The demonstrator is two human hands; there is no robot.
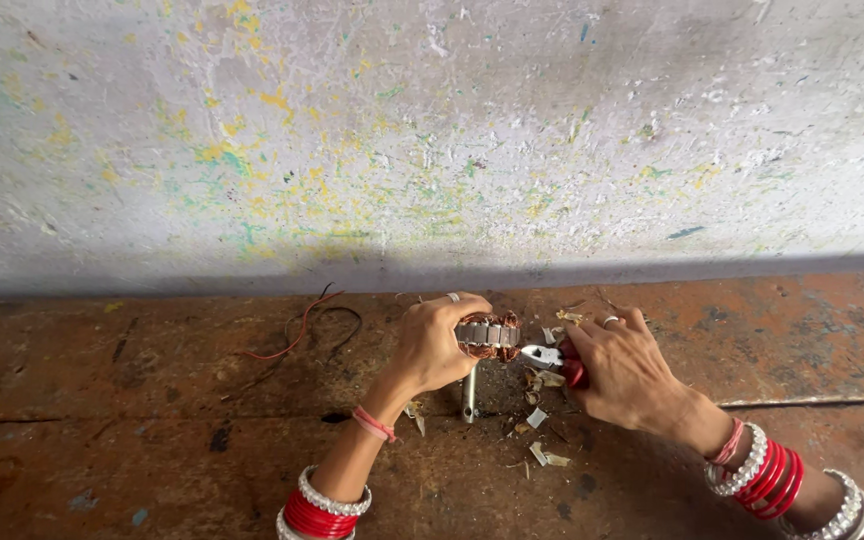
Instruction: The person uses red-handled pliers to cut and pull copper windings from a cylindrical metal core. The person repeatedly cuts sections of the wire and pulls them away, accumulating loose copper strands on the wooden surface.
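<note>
Head view, looking down at a worn reddish-brown tabletop (772, 330) against a paint-flecked pale wall (432, 130).

Left hand (432, 345), lower centre of the frame: its grip is wrapped closed around a small motor armature (487, 335) with a laminated metal core and copper windings showing at the end. A steel shaft (469, 392) runs down from it toward the lower edge, its tip apparently resting on the tabletop.

Right hand (627, 375), just right of centre: its grip is closed on the red handles of a pair of pliers (552, 358). The metal nose points left and meets the armature's right side, at the copper. Whether the nose is actually biting wire cannot be made out.

Scraps of pale insulation paper (542, 415) lie scattered directly beneath and between the hands. Loose red and dark wire (302, 325) lies curled to the left, apart from the work. Red and beaded bangles (772, 475) on both wrists.

Risks, as judged: the pliers nose sits close to the left fingertips, so a slip off the winding could jab them. The armature is steadied only by one hand and the shaft tip; a hard pull could twist it loose. Cut copper ends are sharp, and small offcuts could flick upward.
</note>
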